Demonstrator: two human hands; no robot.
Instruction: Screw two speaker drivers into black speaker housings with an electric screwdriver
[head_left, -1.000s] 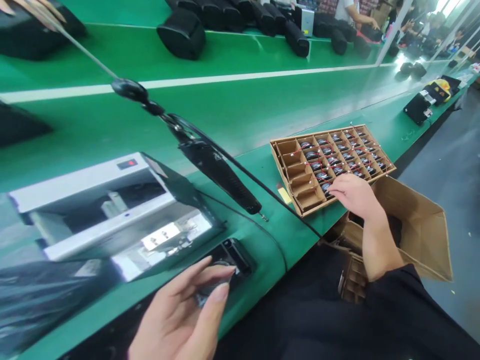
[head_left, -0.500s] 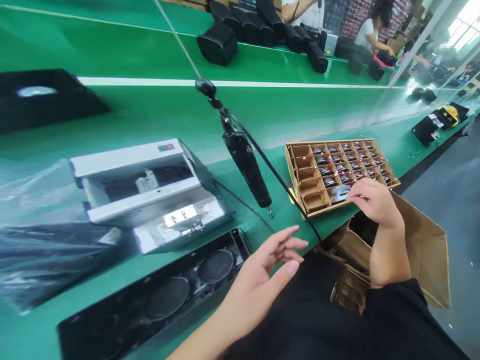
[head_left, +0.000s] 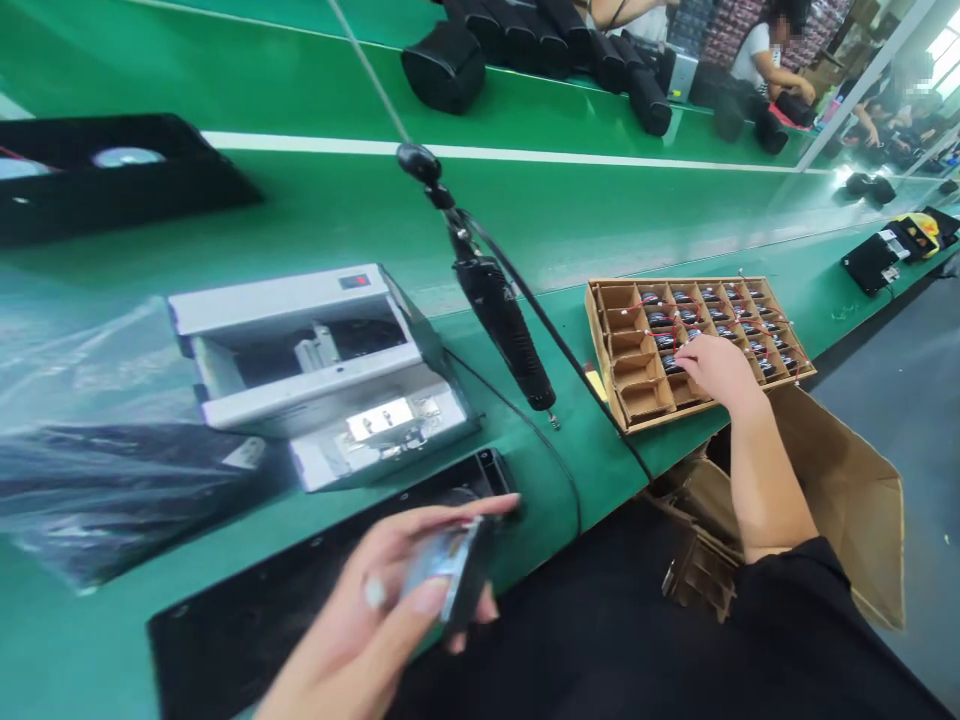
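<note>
As a person in black clothing (head_left: 540,630) works at a long green bench (head_left: 607,470), a flat black panel (head_left: 135,205) set with pale silvery discs (head_left: 129,157) lies at far left, beyond a dark-filled clear plastic bag (head_left: 135,510). Just right of the bag stands a boxy silver-grey metal machine (head_left: 262,405) (a small red switch (head_left: 360,281) shows on its top), and in front of it lies a long, black, rectangular casing (head_left: 232,630). The left hand (head_left: 356,620) has its thumb and fingers closed around a small silver-and-black speaker driver (head_left: 469,580), blurred, near the casing's right end. To the right, a black, ribbed electric screwdriver (head_left: 504,325) hangs tip down from a thin cord (head_left: 371,75). Farther right, a shallow brown cardboard tray (head_left: 645,402) with divided cells holds rows of round, dark, red-wired drivers (head_left: 664,341); the right hand (head_left: 724,370) is over its near side, fingertips drawn together at a driver in the second column from the left, though whether they grip it cannot be told. Below the tray's right side, beside the person, is an open brown cardboard box (head_left: 847,480).
</note>
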